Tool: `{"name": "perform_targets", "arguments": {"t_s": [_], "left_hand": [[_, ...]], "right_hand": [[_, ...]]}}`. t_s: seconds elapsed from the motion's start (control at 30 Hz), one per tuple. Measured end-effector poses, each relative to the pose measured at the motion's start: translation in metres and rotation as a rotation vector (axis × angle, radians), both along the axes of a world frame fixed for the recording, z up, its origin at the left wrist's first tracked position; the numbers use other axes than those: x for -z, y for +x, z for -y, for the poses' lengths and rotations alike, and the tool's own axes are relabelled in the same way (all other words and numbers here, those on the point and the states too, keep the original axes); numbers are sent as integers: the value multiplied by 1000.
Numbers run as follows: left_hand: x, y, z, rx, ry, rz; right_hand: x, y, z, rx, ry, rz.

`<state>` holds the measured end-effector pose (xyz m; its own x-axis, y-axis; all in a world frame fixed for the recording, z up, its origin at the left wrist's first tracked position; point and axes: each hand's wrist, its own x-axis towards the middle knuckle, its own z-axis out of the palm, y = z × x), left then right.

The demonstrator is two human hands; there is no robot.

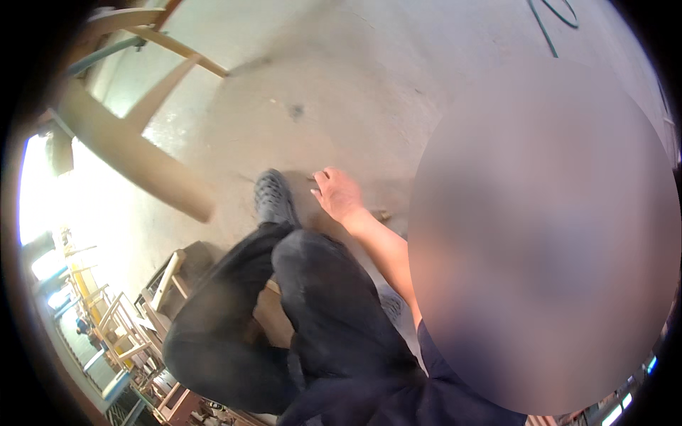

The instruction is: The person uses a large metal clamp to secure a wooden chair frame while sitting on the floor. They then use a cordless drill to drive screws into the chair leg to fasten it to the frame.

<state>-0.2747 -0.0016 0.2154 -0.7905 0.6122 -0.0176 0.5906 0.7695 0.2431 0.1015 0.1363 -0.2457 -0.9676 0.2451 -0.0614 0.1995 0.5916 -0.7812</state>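
My right hand point(338, 195) reaches down over the floor, just to the right of a dark grey lace-up shoe point(273, 197). Its fingers are a little bent and apart, and I make out nothing held in them. A thin dark mark shows by the fingertips, too small to name. My bare forearm runs back to a dark blue sleeve, partly covered by a large blurred oval. Black trousers point(323, 298) cover my bent legs. My left hand does not show.
A pale wooden chair-like frame point(135, 153) with curved parts stands close at upper left, smeared. Several wooden frames point(124, 326) crowd the lower left. A green cord point(544, 32) lies on the concrete floor point(341, 92) at upper right. Small brownish bits point(384, 214) lie beside my forearm.
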Motion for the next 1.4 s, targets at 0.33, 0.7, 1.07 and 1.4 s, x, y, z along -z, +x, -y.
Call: {"name": "perform_targets", "arguments": {"t_s": [0.33, 0.7, 1.07, 1.4], "left_hand": [[-75, 6, -14, 14, 42, -32], [-82, 36, -30, -65, -27, 13], [-71, 5, 3, 340, -320, -526], [-92, 54, -33, -367, 331, 341]], "right_hand": [[52, -62, -11, 17, -19, 162], [-260, -184, -67, 310, -1118, -589], [-362, -262, -9, 10, -1350, -661], [-357, -272, 4, 125, -1118, -745]]}}
